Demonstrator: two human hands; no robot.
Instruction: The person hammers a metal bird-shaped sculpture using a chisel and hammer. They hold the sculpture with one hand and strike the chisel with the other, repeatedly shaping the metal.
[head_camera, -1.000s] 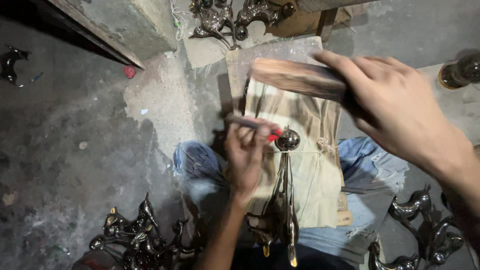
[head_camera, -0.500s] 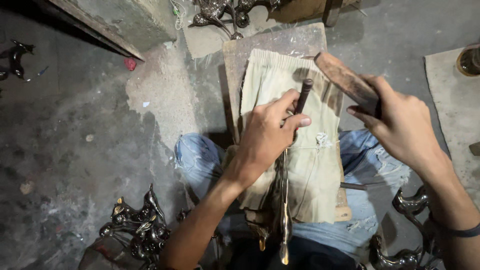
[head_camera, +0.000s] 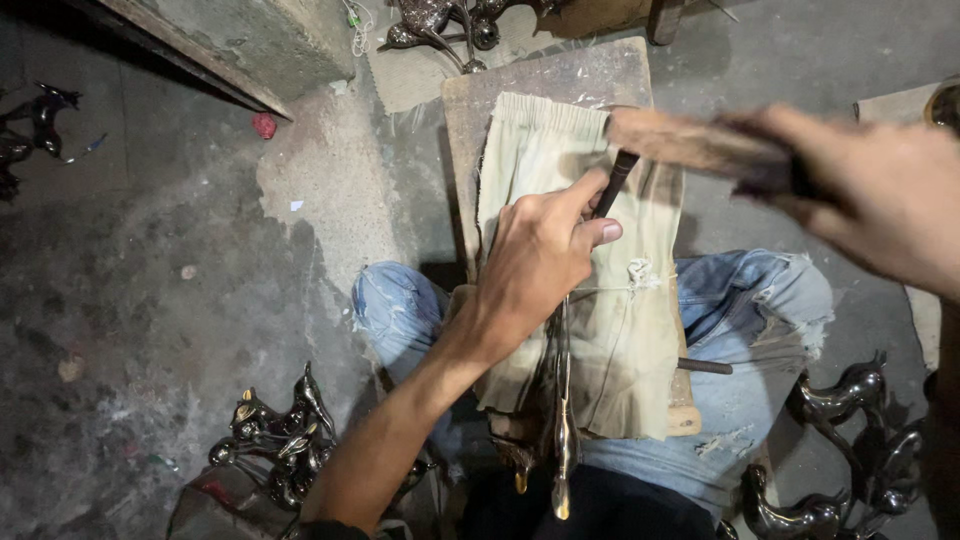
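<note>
at the far left a few dark metal figures (head_camera: 30, 125) lie on the grey concrete floor (head_camera: 150, 300), and a small red scrap (head_camera: 264, 125) sits near the edge of a concrete block (head_camera: 250, 40). lower down, just left of my forearm, a heap of shiny bird-shaped castings (head_camera: 275, 440) rests on the ground. my left hand (head_camera: 540, 265) is clamped around a thin dark punch (head_camera: 612, 185), thumb and fingers pinching it so its top tilts up to the right. under it a long slender metal piece (head_camera: 563, 420) lies on a beige cloth (head_camera: 590, 330) spread over a wooden board (head_camera: 545, 85) across my jeans (head_camera: 740, 330). just above the punch's top, a worn wooden mallet (head_camera: 690, 145) is blurred in motion, gripped tight in my right hand (head_camera: 880, 195). more glossy bird castings (head_camera: 850, 440) stand at the lower right.
</note>
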